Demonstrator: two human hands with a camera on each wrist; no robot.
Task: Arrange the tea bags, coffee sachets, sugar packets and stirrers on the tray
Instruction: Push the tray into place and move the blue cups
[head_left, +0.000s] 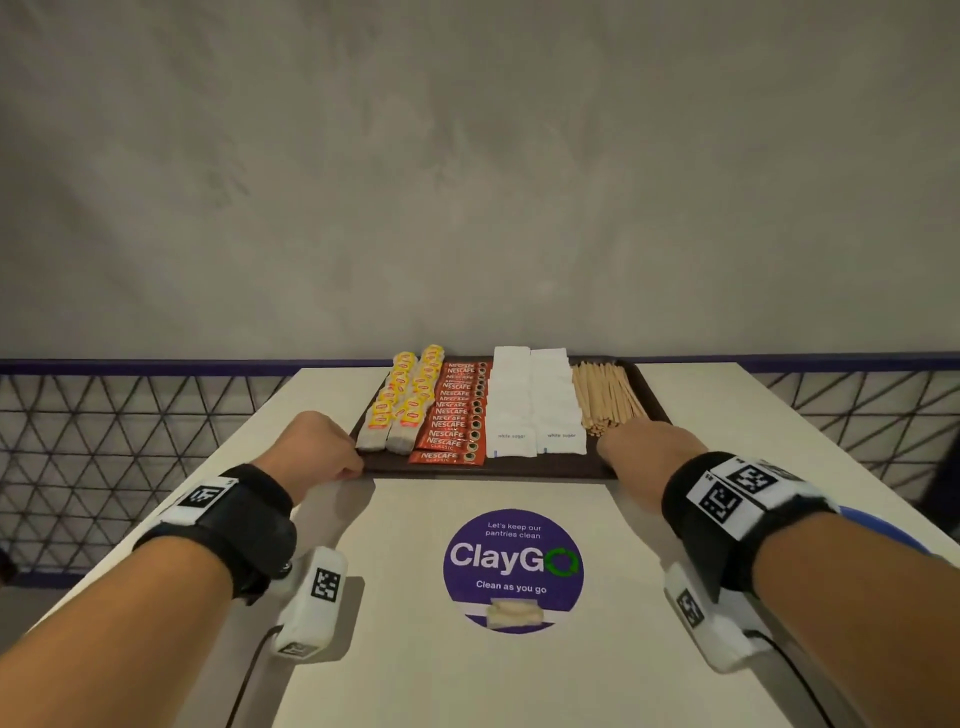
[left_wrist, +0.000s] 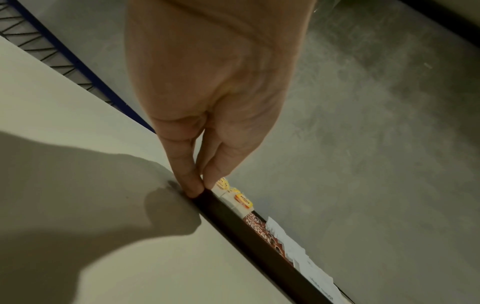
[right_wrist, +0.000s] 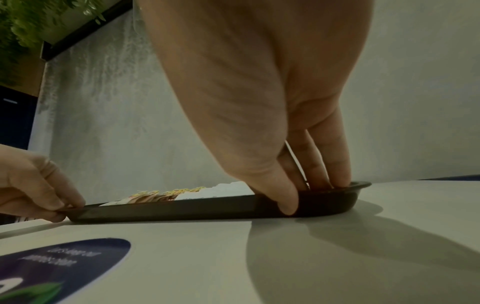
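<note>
Dark brown tray (head_left: 498, 466) sits flat on the white surface (head_left: 467, 675), far side against the grey wall (head_left: 467, 156).

Contents, left to right across the tray:
- yellow-tagged tea bags (head_left: 402, 402), two overlapping rows at the tray's left end
- red Nescafé coffee sachets (head_left: 457, 415), one overlapping column just right of the tea bags
- white sugar packets (head_left: 535, 410), two columns in the tray's middle
- wooden stirrers (head_left: 605, 400), bundled at the tray's right end

Left hand (head_left: 314, 452) is at the tray's near-left corner. Left wrist view: thumb and fingers (left_wrist: 191, 181) pinch the tray rim (left_wrist: 233, 222) there, tea bag tags just behind the fingertips.

Right hand (head_left: 641, 449) is at the tray's near-right corner. Right wrist view: thumb (right_wrist: 283, 197) pressed on the outside of the tray wall, fingers (right_wrist: 335, 164) curled over the rim into the tray, so it's gripping that corner. Tray base looks down on the surface in this view; can't tell if it's lifted at all.

Purple round ClayGo sticker (head_left: 513, 569) is on the surface on the near side of the tray, between the two forearms. Mesh railing (head_left: 130, 441) lies beyond the surface's edges, left and right of the tray.
</note>
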